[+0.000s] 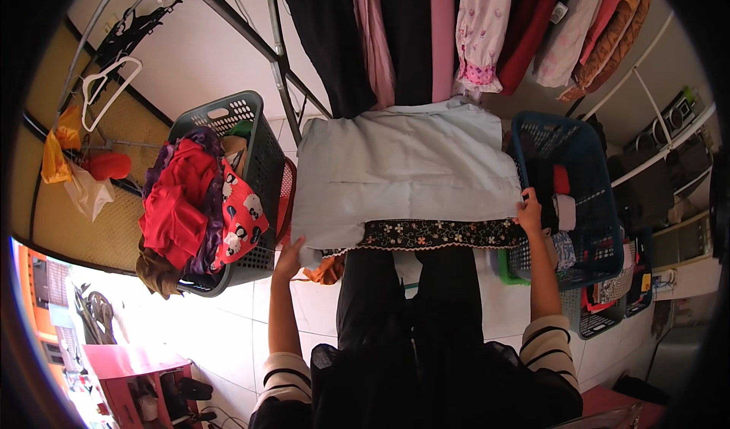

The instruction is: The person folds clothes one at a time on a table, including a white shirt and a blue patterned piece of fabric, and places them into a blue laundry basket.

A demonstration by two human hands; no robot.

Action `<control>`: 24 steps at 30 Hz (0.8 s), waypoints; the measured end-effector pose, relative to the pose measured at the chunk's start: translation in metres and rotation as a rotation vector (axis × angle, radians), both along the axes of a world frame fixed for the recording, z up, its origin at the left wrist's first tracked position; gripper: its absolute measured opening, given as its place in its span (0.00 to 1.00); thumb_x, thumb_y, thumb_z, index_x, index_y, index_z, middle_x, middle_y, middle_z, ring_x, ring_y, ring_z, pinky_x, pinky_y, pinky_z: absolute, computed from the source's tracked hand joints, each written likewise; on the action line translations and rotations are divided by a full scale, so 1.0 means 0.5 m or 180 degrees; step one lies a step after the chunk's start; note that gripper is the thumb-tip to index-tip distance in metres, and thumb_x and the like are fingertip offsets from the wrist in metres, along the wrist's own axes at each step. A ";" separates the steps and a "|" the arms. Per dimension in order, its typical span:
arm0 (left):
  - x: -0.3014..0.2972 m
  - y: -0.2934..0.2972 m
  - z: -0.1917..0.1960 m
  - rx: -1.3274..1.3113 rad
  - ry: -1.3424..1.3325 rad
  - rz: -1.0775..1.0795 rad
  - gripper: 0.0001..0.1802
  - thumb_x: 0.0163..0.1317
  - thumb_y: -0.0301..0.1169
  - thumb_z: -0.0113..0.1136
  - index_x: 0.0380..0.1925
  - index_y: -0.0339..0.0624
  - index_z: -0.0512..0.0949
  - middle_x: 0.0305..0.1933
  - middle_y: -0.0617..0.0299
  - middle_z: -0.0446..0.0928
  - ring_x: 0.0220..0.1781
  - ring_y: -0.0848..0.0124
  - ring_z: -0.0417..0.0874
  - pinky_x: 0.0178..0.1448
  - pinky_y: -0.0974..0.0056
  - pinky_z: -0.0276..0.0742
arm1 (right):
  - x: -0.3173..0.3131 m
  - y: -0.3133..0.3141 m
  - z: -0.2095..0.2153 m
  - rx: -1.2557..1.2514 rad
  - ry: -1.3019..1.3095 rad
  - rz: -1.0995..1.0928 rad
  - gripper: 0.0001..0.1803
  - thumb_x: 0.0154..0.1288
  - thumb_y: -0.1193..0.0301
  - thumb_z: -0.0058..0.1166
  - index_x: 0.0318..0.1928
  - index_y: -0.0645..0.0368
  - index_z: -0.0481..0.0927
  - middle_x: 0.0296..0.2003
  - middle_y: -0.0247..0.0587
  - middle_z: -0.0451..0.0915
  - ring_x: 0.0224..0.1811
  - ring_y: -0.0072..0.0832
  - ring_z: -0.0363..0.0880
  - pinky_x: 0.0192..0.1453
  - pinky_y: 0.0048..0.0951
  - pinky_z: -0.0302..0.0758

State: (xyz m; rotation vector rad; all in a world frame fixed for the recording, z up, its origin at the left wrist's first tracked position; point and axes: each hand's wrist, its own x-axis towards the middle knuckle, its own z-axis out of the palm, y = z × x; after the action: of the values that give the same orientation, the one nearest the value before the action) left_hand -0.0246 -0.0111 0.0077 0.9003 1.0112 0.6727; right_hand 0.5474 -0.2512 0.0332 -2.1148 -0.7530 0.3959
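Across lap: pale blue fabric sheet lay spread flat. Left hand pinched near-left corner; right hand gripped right edge beside blue plastic basket. Risk: uneven pull could skew fold, snag basket rim.

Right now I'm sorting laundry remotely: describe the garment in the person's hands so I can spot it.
Below the clothes rail, between the grey basket and blue basket, lies a pale blue garment. Left hand and right hand grip its near corners; it alone is spread flat.
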 end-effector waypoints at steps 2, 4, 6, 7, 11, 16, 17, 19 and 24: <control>-0.015 0.008 0.015 -0.0319 -0.0319 0.0458 0.30 0.60 0.39 0.60 0.57 0.32 0.65 0.49 0.55 0.75 0.48 0.67 0.77 0.48 0.63 0.75 | -0.002 -0.005 0.005 0.0176 0.0094 -0.0059 0.15 0.58 0.82 0.50 0.42 0.59 0.61 0.16 0.39 0.68 0.10 0.29 0.74 0.10 0.29 0.69; -0.005 -0.005 0.025 0.0043 -0.0002 0.0233 0.30 0.60 0.39 0.60 0.57 0.33 0.65 0.49 0.54 0.75 0.49 0.67 0.77 0.48 0.62 0.76 | -0.007 -0.013 0.008 -0.0111 0.0293 -0.0074 0.15 0.57 0.81 0.51 0.43 0.60 0.62 0.17 0.41 0.69 0.12 0.33 0.75 0.14 0.32 0.71; 0.009 -0.013 0.059 -0.0317 0.0551 -0.0195 0.30 0.60 0.39 0.60 0.57 0.32 0.65 0.49 0.54 0.75 0.51 0.68 0.76 0.50 0.63 0.75 | 0.006 -0.040 -0.017 -0.0420 -0.0113 0.0094 0.18 0.55 0.80 0.54 0.45 0.61 0.64 0.22 0.44 0.71 0.19 0.38 0.77 0.21 0.35 0.74; 0.006 -0.009 0.044 -0.0295 0.0587 -0.0369 0.30 0.60 0.39 0.60 0.57 0.32 0.65 0.50 0.54 0.75 0.51 0.68 0.76 0.51 0.63 0.74 | 0.018 -0.055 -0.045 -0.0593 -0.0621 0.0284 0.20 0.53 0.79 0.56 0.46 0.61 0.64 0.26 0.47 0.73 0.25 0.41 0.79 0.27 0.37 0.76; -0.042 -0.025 -0.005 -0.0383 0.0463 -0.0144 0.30 0.60 0.41 0.58 0.56 0.32 0.65 0.52 0.54 0.74 0.53 0.66 0.75 0.55 0.64 0.72 | -0.086 -0.011 0.005 -0.1032 -0.1983 0.0786 0.31 0.45 0.74 0.64 0.51 0.60 0.66 0.48 0.51 0.70 0.51 0.48 0.71 0.51 0.42 0.71; -0.003 -0.026 0.004 -0.0512 -0.0572 0.0433 0.26 0.62 0.41 0.56 0.55 0.37 0.67 0.53 0.59 0.73 0.53 0.67 0.76 0.54 0.64 0.73 | -0.163 0.037 0.005 -0.0948 -0.2304 0.1624 0.32 0.42 0.75 0.65 0.50 0.58 0.67 0.55 0.49 0.63 0.58 0.46 0.64 0.56 0.43 0.67; -0.001 -0.025 0.009 -0.0534 -0.0717 0.0543 0.25 0.62 0.40 0.56 0.55 0.38 0.67 0.52 0.59 0.74 0.52 0.67 0.76 0.54 0.64 0.73 | -0.172 0.047 0.001 -0.0910 -0.2528 0.1733 0.30 0.42 0.75 0.65 0.49 0.58 0.67 0.54 0.50 0.64 0.58 0.46 0.64 0.57 0.43 0.68; 0.003 -0.027 0.018 -0.0614 -0.0901 0.0695 0.23 0.62 0.39 0.56 0.54 0.40 0.68 0.51 0.60 0.74 0.52 0.67 0.76 0.53 0.64 0.74 | -0.165 0.053 -0.010 -0.1121 -0.2627 0.1779 0.29 0.43 0.76 0.63 0.49 0.57 0.68 0.56 0.48 0.64 0.58 0.46 0.65 0.56 0.42 0.68; -0.009 -0.035 0.045 -0.0714 -0.0877 0.0936 0.19 0.62 0.35 0.56 0.51 0.40 0.70 0.46 0.60 0.77 0.48 0.68 0.79 0.50 0.66 0.76 | -0.120 0.048 -0.034 -0.0654 -0.2604 0.1685 0.17 0.47 0.81 0.56 0.42 0.59 0.74 0.49 0.46 0.73 0.52 0.43 0.71 0.52 0.40 0.72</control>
State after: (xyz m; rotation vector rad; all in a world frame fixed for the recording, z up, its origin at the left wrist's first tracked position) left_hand -0.0293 -0.0285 0.0303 0.4513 0.9553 0.8841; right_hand 0.4874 -0.2273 0.0163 -2.2343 -1.8230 -0.1643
